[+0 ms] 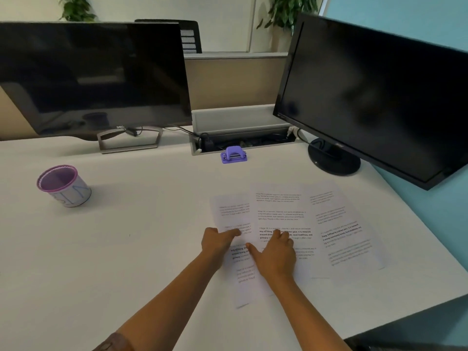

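Three printed paper sheets lie fanned out on the white desk (pixel 141 244). The left sheet (pixel 233 211) sits partly under the middle sheet (pixel 281 206), and the right sheet (pixel 347 231) lies tilted beside them. My left hand (pixel 219 240) rests on the left sheet with its fingers stretched toward the right. On the middle sheet lies my right hand (pixel 277 254), fingers spread flat and thumb pointing left over the seam between the two sheets. Neither hand grips anything.
A small purple hole punch (pixel 233 155) stands at the back by the open cable tray (pixel 243 138). A purple-rimmed cup (pixel 63 184) stands at the left. Two dark monitors (pixel 91 77) (pixel 374 97) flank the tray. The desk's edge runs close on the right.
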{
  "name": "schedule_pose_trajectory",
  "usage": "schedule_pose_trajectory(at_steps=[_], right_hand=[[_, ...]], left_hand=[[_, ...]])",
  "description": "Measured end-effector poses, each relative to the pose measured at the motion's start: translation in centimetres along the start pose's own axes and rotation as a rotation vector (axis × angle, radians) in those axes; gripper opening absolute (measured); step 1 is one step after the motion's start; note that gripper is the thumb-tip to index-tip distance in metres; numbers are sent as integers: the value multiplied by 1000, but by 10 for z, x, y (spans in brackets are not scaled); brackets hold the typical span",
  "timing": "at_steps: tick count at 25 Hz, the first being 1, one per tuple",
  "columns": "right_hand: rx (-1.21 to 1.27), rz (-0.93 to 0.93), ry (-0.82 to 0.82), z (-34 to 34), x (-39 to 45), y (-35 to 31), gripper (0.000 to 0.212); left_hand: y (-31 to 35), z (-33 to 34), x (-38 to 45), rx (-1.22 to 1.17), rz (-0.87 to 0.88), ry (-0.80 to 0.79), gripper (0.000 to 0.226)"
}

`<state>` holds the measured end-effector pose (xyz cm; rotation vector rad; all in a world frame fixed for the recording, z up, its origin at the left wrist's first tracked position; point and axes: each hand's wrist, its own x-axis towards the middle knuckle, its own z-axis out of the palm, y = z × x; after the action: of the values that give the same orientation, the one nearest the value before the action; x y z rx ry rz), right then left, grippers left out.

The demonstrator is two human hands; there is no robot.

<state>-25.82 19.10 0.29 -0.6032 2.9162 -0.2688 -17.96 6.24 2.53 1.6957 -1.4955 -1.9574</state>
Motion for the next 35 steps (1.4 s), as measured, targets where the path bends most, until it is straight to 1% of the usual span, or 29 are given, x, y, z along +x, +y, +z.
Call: schedule_pose_trajectory(at_steps=[2,3,5,6,7,8,10,12,14,17,20,23,25,27,29,31,35], right_hand=[[-13,-31,-12,-5,5,3,91],[32,-43,-31,-9,10,7,87],[265,-4,-80,-20,27,22,80],[382,52,-80,-26,37,33,81],[434,116,-48,-32,49,45,87],[423,185,-16,-37,59,58,94],[374,290,-5,-42,71,80,105],[353,303,-19,-41,79,94,109],[376,268,-21,-40,83,99,109],[429,271,-32,-40,86,99,105],[382,262,-72,-41,89,94,100],[300,288,-109,-47,94,92,95],[354,224,-82,-49,96,92,84],[559,94,-56,-46,92,91,65],[683,6,-89,-44,84,85,50],[708,-38,-111,-40,81,79,46],[721,-125,-201,-35,78,68,48]], left_hand=[[-8,-5,4,66,70,-5,33],[-11,-8,5,107,121,-21,26],[-12,-13,7,232,208,-82,27],[-11,-15,8,281,224,-107,30],[-11,-16,9,305,225,-124,33],[-12,-16,11,314,223,-133,34],[-14,-16,14,320,231,-129,36],[-18,-14,14,305,245,-112,34],[-22,-12,13,265,260,-91,29],[-26,-7,8,171,289,-63,26],[-29,-6,4,133,328,-54,26],[-33,-8,3,116,345,-77,27],[-33,-10,2,106,344,-92,28],[-33,-11,0,77,340,-94,27],[-32,-9,-3,55,350,-92,32],[-32,-7,-8,19,358,-100,43],[-30,-7,-10,-11,372,-121,57]])
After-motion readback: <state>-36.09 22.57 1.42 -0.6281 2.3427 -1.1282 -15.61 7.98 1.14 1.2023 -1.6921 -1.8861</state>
